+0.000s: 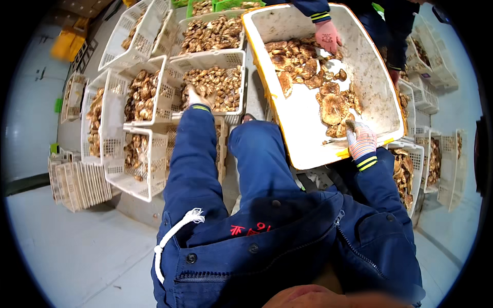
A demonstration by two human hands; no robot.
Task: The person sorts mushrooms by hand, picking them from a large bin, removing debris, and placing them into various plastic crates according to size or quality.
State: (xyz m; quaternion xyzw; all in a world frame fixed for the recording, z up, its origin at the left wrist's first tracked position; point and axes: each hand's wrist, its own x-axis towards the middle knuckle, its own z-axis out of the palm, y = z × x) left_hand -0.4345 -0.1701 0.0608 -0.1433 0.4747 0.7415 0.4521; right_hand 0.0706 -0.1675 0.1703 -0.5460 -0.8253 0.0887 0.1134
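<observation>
My left hand (198,97), in a pale glove, reaches over a white plastic crate (243,86) of small brown mushrooms (221,85). Its fingers look apart, with nothing seen between them, though they are slightly blurred. A striped knit glove covers my right hand (363,139), inside the near right corner of a white foam box (308,134) edged with yellow tape. At its fingertips is a small mushroom (350,123), dark at one end. Beside it lie large, flat-capped mushrooms (332,108). More mushrooms (294,61) are heaped toward the box's far left.
A co-worker's pink-gloved hand (327,36) reaches into the box's far end. Several white crates of mushrooms (144,92) stand at left, others (404,175) at right. Stacked crates (83,184) are on the left floor. Green crates (225,5) are at the back. My knee (256,142) is between crates and box.
</observation>
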